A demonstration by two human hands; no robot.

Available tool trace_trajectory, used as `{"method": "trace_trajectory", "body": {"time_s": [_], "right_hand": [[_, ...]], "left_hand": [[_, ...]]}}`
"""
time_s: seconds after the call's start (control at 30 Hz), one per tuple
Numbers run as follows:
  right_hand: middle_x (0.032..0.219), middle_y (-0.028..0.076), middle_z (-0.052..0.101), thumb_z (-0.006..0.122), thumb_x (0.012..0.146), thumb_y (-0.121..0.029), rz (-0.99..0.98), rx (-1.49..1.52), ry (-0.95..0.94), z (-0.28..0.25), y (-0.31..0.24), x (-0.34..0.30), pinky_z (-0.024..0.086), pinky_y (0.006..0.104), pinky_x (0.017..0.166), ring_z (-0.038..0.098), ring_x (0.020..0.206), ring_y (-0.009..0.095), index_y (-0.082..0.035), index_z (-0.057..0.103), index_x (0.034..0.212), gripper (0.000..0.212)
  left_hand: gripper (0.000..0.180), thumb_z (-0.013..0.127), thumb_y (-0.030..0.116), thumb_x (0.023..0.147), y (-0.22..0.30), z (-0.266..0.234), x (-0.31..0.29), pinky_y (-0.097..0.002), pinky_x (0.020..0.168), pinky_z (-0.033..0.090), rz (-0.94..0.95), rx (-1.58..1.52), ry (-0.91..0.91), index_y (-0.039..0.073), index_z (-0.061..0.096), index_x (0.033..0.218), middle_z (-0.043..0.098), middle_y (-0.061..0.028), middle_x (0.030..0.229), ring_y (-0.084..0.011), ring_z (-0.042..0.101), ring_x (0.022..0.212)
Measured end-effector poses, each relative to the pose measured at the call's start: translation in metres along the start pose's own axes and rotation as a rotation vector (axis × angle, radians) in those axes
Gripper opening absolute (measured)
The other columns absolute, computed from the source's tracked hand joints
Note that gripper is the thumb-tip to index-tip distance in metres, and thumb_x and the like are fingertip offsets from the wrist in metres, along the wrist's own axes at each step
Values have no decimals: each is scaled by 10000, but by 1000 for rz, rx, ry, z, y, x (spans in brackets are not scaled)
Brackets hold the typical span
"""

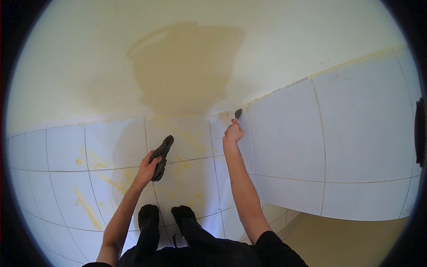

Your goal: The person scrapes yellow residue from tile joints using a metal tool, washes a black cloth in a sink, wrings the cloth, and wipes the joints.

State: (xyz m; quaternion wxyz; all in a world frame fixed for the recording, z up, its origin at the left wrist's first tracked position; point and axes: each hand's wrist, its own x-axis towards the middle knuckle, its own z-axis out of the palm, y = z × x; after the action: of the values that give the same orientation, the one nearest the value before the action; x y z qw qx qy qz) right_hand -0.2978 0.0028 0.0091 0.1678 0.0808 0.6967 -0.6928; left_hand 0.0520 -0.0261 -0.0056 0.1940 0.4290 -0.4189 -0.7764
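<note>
My left hand (147,170) is closed round a dark, folded cloth-like bundle (163,155), held up over the white tiles (182,138). Its exact kind is hard to make out. Further right and farther off, my right hand (233,132) grips a small tool with a dark, rounded flat end (238,113); my fingers hide its handle. That end is at the corner where the tiles meet the cream wall (284,49), but I cannot tell whether it touches. Brownish-yellow residue (224,117) marks the tile beside it.
Yellow smears (86,209) streak the tiles on the left. A white tiled face (284,138) runs along the right, with a tan surface (342,240) beyond its lower edge. My feet in dark footwear (182,213) stand close below. A dark object (420,133) is at the right rim.
</note>
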Motion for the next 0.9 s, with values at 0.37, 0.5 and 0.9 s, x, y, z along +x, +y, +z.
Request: {"method": "trace_trajectory", "body": {"time_s": [0.37,0.5,0.9], "right_hand": [[515,-29,363,587,935,-199,87,100,21,10,-15,-1,204,270,344,289,375,82,4,618,870,216],[498,-26,351,592,925,-203,86,132,47,7,-6,-5,222,281,351,291,377,96,4,621,824,232],[531,-30,375,636,906,-193,107,140,96,17,-19,10,208,258,347,275,365,85,-13,638,856,186]], "left_hand": [[214,537,147,928,15,15,-10,-260,681,443,12,44,-61,10,545,1093,583,-29,843,-100,526,750],[225,533,144,931,9,5,-14,-262,699,446,3,27,-51,18,548,1116,580,-27,855,-101,528,766],[228,538,153,935,9,2,-5,-253,681,441,10,-1,-16,14,550,1116,585,-25,852,-95,526,745]]}}
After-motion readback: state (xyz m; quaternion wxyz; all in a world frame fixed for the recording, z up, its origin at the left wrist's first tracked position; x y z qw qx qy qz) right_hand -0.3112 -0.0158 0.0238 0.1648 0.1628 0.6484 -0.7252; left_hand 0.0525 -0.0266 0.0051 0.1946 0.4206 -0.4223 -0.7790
